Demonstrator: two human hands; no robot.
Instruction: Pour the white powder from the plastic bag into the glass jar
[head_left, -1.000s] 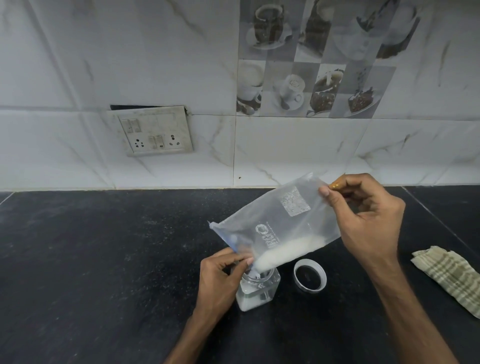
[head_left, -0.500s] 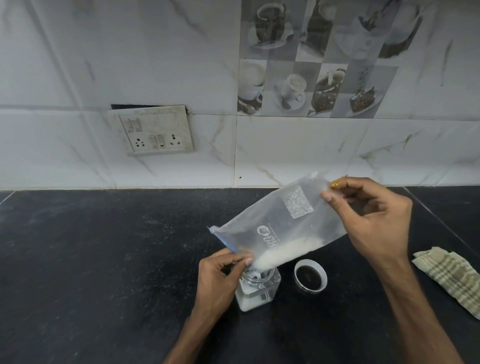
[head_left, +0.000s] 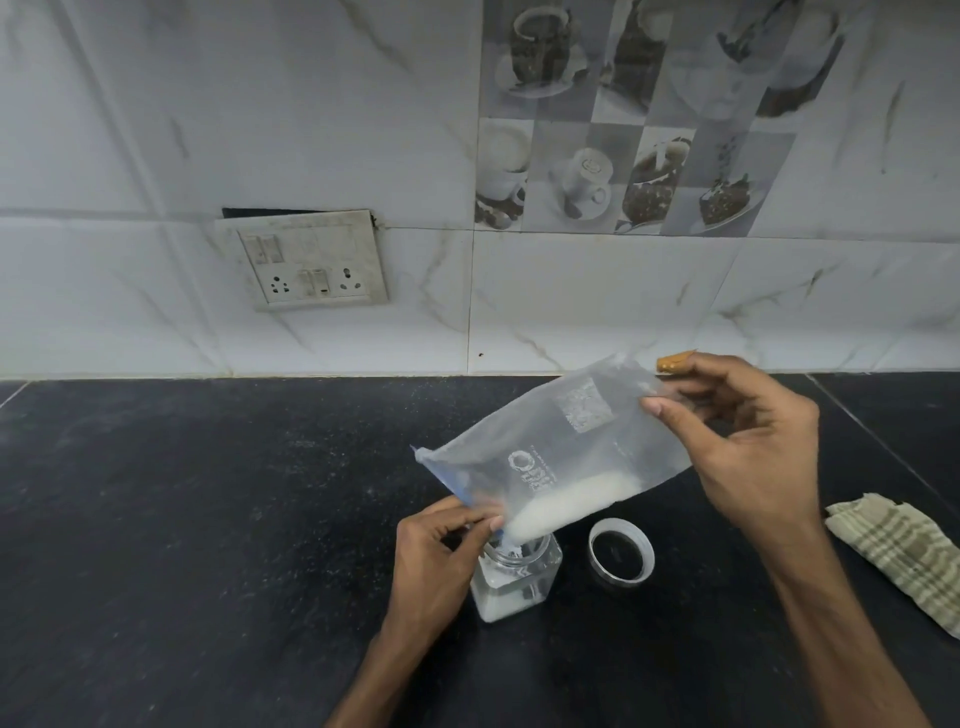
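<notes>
A clear plastic bag (head_left: 566, 447) with a blue zip edge is tilted, its mouth down over a small square glass jar (head_left: 514, 584) on the black counter. White powder (head_left: 561, 501) lies along the bag's lower edge and runs toward the jar mouth. A layer of powder sits in the jar's bottom. My right hand (head_left: 748, 447) pinches the bag's raised far corner. My left hand (head_left: 436, 561) pinches the bag's mouth right at the jar's rim, beside the jar.
The jar's white ring lid (head_left: 621, 556) lies open side up just right of the jar. A folded striped cloth (head_left: 904, 556) lies at the right edge. A tiled wall with a switch and socket plate (head_left: 304, 260) rises behind the black counter (head_left: 182, 519).
My right hand has shifted slightly right and raised the bag's far corner a little. More powder has slid toward the mouth. The left hand and jar stay in place.
</notes>
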